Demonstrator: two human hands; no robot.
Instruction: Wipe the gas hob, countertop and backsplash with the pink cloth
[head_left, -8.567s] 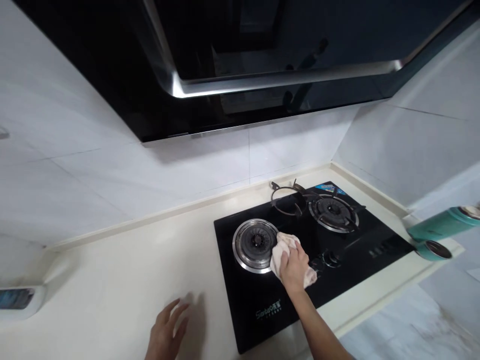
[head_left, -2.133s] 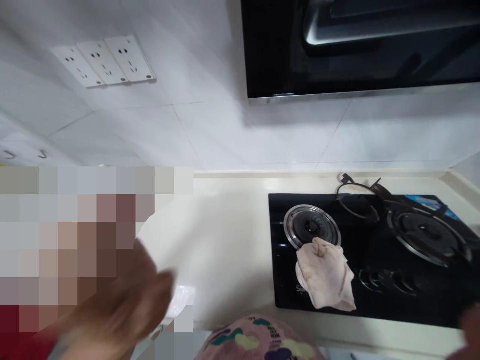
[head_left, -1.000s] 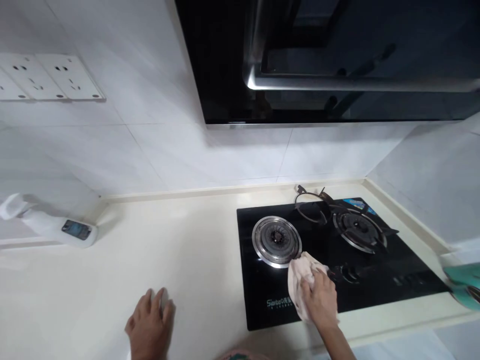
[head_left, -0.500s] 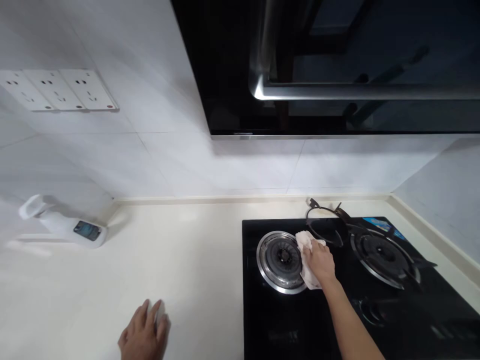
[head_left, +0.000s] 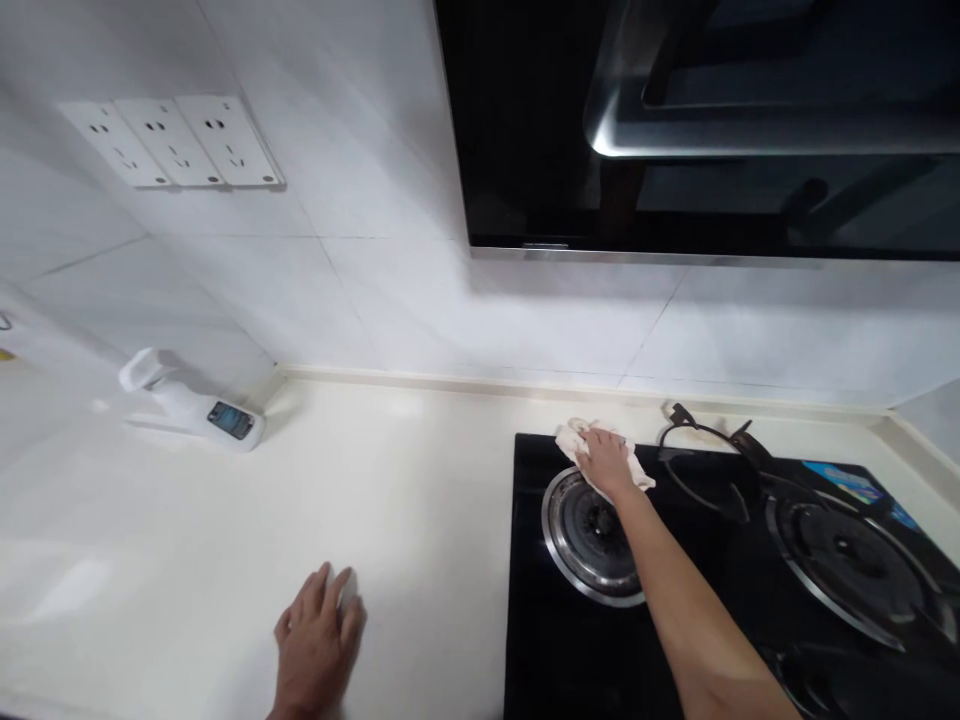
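My right hand (head_left: 606,462) presses a white cloth (head_left: 637,478) against the black glass stovetop (head_left: 555,650), just behind the left burner (head_left: 570,525). Its fingers are bent over the cloth, and part of the burner lies hidden under my forearm. My left hand (head_left: 316,632) rests on the pale countertop (head_left: 420,560) left of the stove, fingers apart and holding nothing. A black pan support ring (head_left: 705,500) lies tilted at the stove's back edge, between the two burners. The right burner (head_left: 844,550) has black metalwork around it.
A white handheld device with a small screen (head_left: 201,405) lies on the counter at the left, near the wall. Wall sockets (head_left: 176,145) are above it. A black range hood (head_left: 540,180) overhangs the stove from the upper right. A blue sticker (head_left: 844,480) marks the stove's back right corner.
My right hand has slid the cloth from the right side of the left burner to behind it. The left hand stays on the counter. The view has shifted left.
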